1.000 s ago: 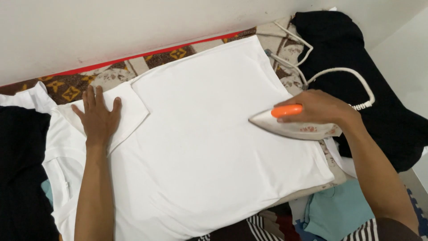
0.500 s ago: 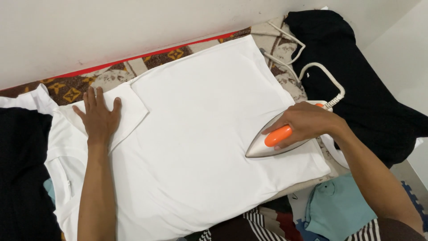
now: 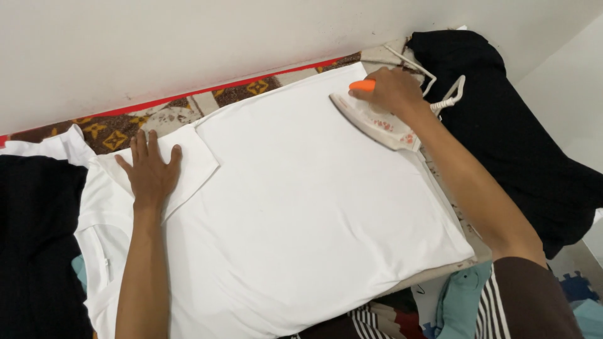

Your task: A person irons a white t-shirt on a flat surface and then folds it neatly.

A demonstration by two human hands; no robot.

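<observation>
Head view: right hand (image 3: 391,90) grips iron (image 3: 375,119) on white shirt (image 3: 301,207); left hand (image 3: 151,172) lies flat, holding nothing.

Bright, even indoor light, soft shadows, sharp focus, no glare.

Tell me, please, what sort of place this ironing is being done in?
Probably a room at home, with ironing done at floor level: a white T-shirt lies on a padded board by the wall, an iron rests on it, and loose clothes are piled around.
</observation>
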